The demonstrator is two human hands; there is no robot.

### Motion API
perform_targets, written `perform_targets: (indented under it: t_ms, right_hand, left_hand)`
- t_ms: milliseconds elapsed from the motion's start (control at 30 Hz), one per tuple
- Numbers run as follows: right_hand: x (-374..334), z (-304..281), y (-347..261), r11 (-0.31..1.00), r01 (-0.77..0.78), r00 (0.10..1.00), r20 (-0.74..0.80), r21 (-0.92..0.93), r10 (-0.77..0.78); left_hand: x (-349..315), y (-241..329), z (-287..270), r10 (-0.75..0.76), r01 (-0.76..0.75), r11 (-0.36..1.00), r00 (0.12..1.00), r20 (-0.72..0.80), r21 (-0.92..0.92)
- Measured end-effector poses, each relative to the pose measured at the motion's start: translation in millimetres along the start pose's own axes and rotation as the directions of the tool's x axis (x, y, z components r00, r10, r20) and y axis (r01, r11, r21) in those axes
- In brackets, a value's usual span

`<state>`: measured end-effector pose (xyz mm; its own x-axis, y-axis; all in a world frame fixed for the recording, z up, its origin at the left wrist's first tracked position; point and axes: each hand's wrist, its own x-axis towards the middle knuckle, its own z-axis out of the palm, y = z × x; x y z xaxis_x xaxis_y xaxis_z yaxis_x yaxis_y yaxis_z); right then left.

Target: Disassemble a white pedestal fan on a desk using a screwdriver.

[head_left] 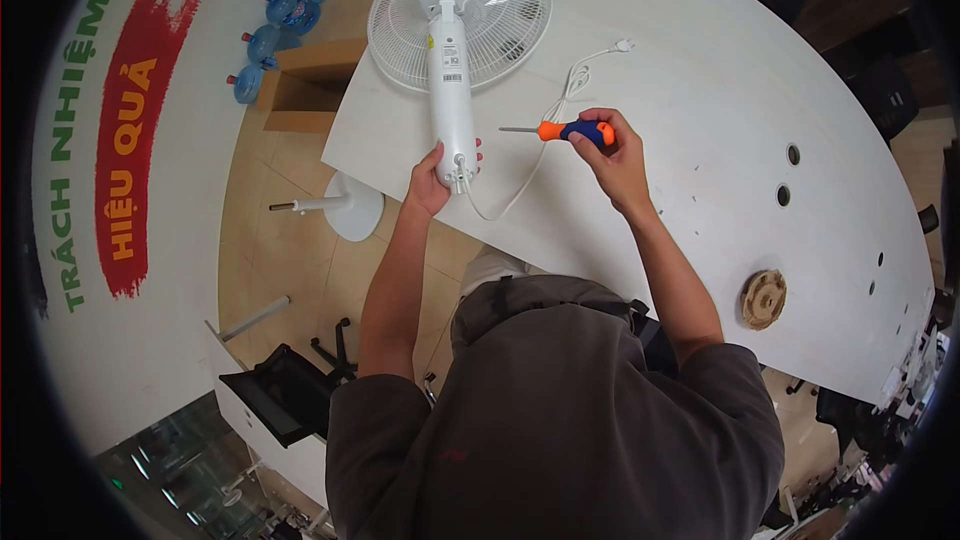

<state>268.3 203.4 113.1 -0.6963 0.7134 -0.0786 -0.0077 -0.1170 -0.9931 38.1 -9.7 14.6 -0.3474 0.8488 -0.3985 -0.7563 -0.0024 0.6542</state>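
Grasps one white electric fan (453,90) by its lower end with the left grip (429,185), upper centre of the frame; clasps one orange-and-blue screwdriver (553,131) in the right grip (616,155), rightward.

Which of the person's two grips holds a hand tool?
The right grip: it holds the orange-and-blue screwdriver, its shaft pointing left, whereas the left grip holds the white fan by its column.

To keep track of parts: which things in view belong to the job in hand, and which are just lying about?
Likely belong:
- white fan, in left hand
- its cord
- screwdriver, in right hand
- white stand on the floor

Likely just lying about:
- brown round object
- blue water bottles
- black chair
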Motion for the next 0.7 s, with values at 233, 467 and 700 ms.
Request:
perform_targets:
  t_ms: [233, 467, 700]
  right_hand:
    - [48.1, 39.6, -32.7, 0.99, 0.134, 0.989, -0.059, -0.049, -0.136]
    - [93.6, 73.5, -25.9, 0.962, 0.202, 0.969, -0.104, -0.182, -0.224]
    - [111.6, 87.4, -22.4, 0.923, 0.207, 0.971, -0.048, -0.325, -0.235]
  left_hand:
    - [66.9, 41.4, -17.9, -0.008, 0.017, 0.999, 0.986, -0.168, 0.047]
    - [98.8, 52.1, 11.3, -0.111, 0.12, 0.971, 0.992, -0.054, 0.207]
    - [94.8, 36.5, -16.0, -0.126, 0.118, 0.989, 0.987, 0.102, 0.088]
